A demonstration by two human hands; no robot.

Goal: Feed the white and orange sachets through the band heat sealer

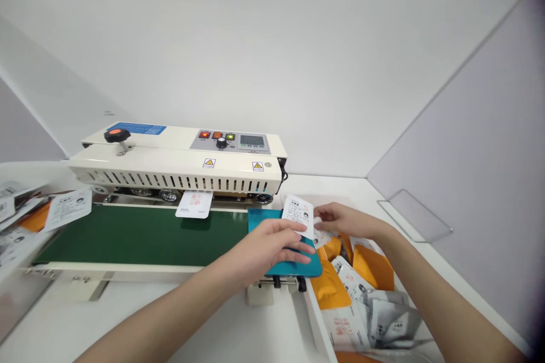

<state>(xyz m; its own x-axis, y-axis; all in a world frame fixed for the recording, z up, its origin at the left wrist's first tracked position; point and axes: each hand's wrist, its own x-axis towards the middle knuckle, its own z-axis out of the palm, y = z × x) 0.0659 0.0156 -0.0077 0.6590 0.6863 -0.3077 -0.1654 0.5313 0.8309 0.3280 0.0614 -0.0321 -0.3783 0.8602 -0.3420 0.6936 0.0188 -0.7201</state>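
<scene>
A white printed pouch [297, 211] lies tilted over the teal plate [264, 217] at the right end of the sealing machine [179, 161]. My left hand [275, 246] rests on the plate with its fingers spread, touching the lower edge of this pouch. At the pouch's right side is my right hand [336, 220], its fingers curled in a pinch at the edge of a white pouch; which pouch it grips is hard to tell. Another white pouch [195, 204] sticks out from under the machine's vented cover, above the green belt [153, 235].
A bin [317, 317] of orange, white and grey pouches stands right of the machine. More pouches [68, 209] are heaped at the far left. A wire stand [415, 215] lies near the right wall; white walls surround the table.
</scene>
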